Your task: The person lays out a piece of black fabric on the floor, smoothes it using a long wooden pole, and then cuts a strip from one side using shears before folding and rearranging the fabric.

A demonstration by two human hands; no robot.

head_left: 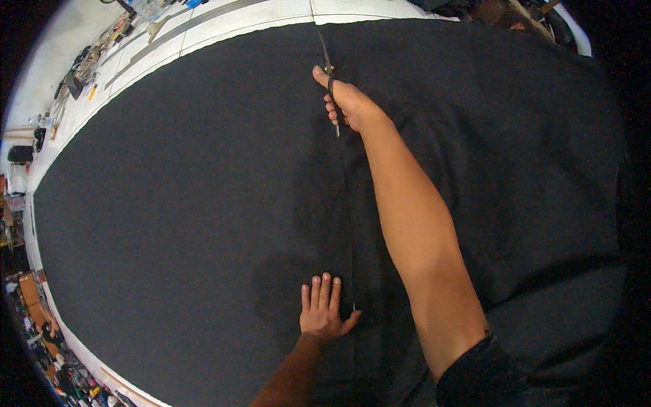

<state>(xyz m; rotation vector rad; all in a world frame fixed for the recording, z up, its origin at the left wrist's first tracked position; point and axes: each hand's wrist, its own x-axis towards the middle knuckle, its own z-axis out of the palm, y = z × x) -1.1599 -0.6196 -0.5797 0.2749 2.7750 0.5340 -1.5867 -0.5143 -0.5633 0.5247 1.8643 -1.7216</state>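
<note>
Black fabric (190,176) covers most of the table, with a thin line or cut edge running down it from the far edge. At the far end of that line, my right hand (349,105) is closed around the handles of dark scissors (325,49). The blades point away from me, close to the fabric's far edge. Nearer to me, my left hand (324,312) lies flat on the cloth, fingers spread, just left of the line. Its thumb reaches to the line, beside a small pale spot I cannot make out.
Beyond the fabric shows the white table top (224,37) with long rulers. Tools and small items (74,74) lie along its far left side. Lower left, beside the table edge, are many assorted objects (74,376). The fabric on the right has soft folds.
</note>
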